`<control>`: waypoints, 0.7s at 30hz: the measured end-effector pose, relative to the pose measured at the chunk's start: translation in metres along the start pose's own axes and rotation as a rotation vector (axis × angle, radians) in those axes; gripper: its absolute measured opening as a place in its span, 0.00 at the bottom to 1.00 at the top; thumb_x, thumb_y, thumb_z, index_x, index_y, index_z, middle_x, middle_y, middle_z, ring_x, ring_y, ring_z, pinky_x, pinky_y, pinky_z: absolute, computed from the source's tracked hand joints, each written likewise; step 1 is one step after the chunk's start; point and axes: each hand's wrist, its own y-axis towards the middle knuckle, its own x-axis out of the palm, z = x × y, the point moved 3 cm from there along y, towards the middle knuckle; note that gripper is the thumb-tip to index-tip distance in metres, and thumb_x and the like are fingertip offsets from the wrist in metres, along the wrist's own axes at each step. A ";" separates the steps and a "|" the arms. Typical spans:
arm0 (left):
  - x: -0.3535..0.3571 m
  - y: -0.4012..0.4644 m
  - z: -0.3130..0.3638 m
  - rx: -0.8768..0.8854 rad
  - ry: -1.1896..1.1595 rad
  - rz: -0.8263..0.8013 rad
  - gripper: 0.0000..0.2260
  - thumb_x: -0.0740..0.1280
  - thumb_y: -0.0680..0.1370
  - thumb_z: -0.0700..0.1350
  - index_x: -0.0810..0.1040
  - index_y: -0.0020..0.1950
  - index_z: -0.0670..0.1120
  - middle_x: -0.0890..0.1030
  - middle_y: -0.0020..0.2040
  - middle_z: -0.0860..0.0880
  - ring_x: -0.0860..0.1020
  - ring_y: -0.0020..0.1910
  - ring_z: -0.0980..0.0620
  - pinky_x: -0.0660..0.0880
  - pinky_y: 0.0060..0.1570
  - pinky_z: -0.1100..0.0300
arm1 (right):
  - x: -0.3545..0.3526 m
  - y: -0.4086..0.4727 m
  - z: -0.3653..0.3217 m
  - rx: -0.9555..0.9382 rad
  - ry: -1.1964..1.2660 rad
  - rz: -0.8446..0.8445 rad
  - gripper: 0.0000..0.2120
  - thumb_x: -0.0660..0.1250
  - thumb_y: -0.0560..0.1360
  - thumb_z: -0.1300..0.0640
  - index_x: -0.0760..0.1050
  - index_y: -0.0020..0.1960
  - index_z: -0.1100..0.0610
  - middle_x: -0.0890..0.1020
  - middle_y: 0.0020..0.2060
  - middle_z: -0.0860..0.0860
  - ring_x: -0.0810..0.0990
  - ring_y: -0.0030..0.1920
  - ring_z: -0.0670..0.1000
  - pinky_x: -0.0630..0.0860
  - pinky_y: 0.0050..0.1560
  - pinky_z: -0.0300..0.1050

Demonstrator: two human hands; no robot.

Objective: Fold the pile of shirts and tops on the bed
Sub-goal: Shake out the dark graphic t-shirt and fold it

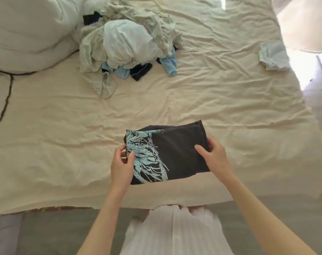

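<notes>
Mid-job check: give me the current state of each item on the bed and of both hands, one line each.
Black printed shirt: folded into a compact rectangle, held at both ends.
Left hand: pinches the shirt's printed end.
Right hand: grips the plain end.
Pile of tops: crumpled, unfolded, at the far side.
Pale blue garment: lies apart at the right edge; fold unclear.
Bed sheet: wrinkled.

pillow (28, 32) cut off at left, dark garments (141, 70) mostly buried under pile (127, 39)
</notes>
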 end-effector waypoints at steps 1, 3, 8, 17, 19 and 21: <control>0.004 -0.008 0.007 0.022 0.014 -0.039 0.13 0.63 0.79 0.44 0.69 0.64 0.47 0.77 0.48 0.48 0.78 0.48 0.48 0.77 0.47 0.51 | -0.011 -0.012 0.003 0.003 0.020 0.027 0.07 0.67 0.76 0.58 0.74 0.53 0.56 0.80 0.46 0.49 0.79 0.48 0.49 0.73 0.41 0.35; 0.015 -0.025 0.023 0.072 0.045 -0.118 0.12 0.63 0.79 0.43 0.70 0.62 0.48 0.78 0.48 0.47 0.79 0.46 0.48 0.78 0.46 0.51 | -0.038 -0.036 0.010 0.014 0.070 0.089 0.07 0.68 0.75 0.58 0.74 0.53 0.56 0.80 0.47 0.50 0.79 0.48 0.50 0.75 0.44 0.39; 0.065 -0.088 0.061 0.192 0.113 -0.324 0.11 0.63 0.79 0.43 0.69 0.61 0.48 0.78 0.46 0.44 0.79 0.43 0.46 0.78 0.42 0.49 | -0.124 -0.103 0.029 0.059 0.172 0.211 0.09 0.68 0.76 0.58 0.72 0.54 0.51 0.79 0.47 0.44 0.78 0.49 0.45 0.74 0.44 0.38; 0.209 -0.240 0.084 0.282 0.122 -0.499 0.11 0.62 0.80 0.43 0.68 0.61 0.47 0.76 0.46 0.46 0.78 0.41 0.52 0.77 0.36 0.62 | -0.301 -0.208 0.115 0.116 0.252 0.419 0.12 0.68 0.75 0.58 0.73 0.59 0.55 0.80 0.53 0.51 0.78 0.54 0.52 0.76 0.52 0.45; 0.248 -0.282 0.080 0.246 0.077 -0.514 0.10 0.61 0.80 0.41 0.67 0.61 0.45 0.75 0.44 0.47 0.76 0.39 0.55 0.74 0.30 0.70 | -0.341 -0.228 0.136 0.114 0.259 0.450 0.12 0.68 0.76 0.59 0.73 0.58 0.54 0.79 0.52 0.51 0.78 0.53 0.51 0.76 0.49 0.43; 0.285 -0.322 0.072 0.184 0.036 -0.569 0.09 0.61 0.80 0.40 0.68 0.60 0.45 0.75 0.43 0.48 0.76 0.37 0.56 0.73 0.28 0.70 | -0.380 -0.246 0.157 0.119 0.255 0.477 0.13 0.67 0.76 0.60 0.73 0.60 0.54 0.79 0.51 0.49 0.78 0.51 0.48 0.75 0.44 0.39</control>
